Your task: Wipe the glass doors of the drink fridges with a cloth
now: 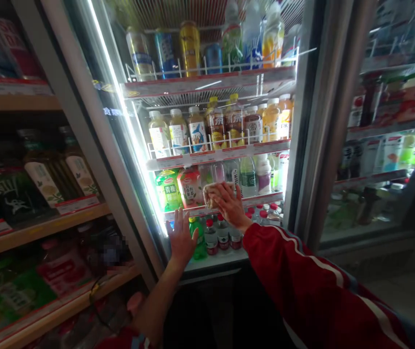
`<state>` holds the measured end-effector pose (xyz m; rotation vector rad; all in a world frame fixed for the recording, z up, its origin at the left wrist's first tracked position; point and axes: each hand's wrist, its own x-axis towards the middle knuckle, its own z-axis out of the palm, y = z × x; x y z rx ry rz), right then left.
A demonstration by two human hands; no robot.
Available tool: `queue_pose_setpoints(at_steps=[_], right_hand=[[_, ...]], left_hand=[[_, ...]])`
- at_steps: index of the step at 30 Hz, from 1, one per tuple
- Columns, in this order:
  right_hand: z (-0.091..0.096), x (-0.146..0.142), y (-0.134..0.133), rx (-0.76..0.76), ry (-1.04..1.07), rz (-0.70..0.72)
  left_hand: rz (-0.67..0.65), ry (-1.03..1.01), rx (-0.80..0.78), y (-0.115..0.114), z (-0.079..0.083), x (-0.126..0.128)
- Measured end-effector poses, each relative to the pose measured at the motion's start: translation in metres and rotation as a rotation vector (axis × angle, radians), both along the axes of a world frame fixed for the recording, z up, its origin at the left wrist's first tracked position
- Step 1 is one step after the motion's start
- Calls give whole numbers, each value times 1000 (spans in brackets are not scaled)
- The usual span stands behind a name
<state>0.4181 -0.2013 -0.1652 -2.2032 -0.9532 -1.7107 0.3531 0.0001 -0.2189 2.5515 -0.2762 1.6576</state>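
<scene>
My right hand [228, 202] presses a crumpled light-coloured cloth [211, 195] against the glass front of a lit drinks fridge, its fingers spread over the cloth. The cloth is level with the third shelf, in front of clear bottles. Lower and to the left, my left hand [182, 238] is raised with its fingers stretched out and holds nothing. Whether its palm touches the glass I cannot tell. Behind it stand a green bottle [197, 240] and small red-capped bottles [223, 237]. A green drink bottle [168, 190] and a reddish drink bottle [190, 186] sit just above.
Upper fridge shelves hold cans [190, 48] and tea bottles [216, 123]. A wooden shelf unit [43, 224] with packaged drinks stands close on the left. On the right, past a metal door frame [332, 121], is another glass-fronted cooler with drinks.
</scene>
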Motion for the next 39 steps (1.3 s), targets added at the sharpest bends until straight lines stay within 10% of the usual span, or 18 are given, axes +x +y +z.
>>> queue_pose_setpoints(at_steps=[8, 16, 25, 35, 39], right_hand=[[-40, -3, -21, -86, -43, 22], [-7, 7, -37, 185, -93, -82], [-58, -7, -20, -19, 47, -21], [-29, -1, -22, 63, -2, -30], [-46, -4, -13, -21, 25, -25]], left_hand=[[-17, 53, 72, -22, 4, -10], [-67, 89, 83, -42, 1, -11], [-78, 171, 99, -58, 1, -19], [-68, 220, 99, -64, -2, -26], [-70, 250, 105, -64, -5, -27]])
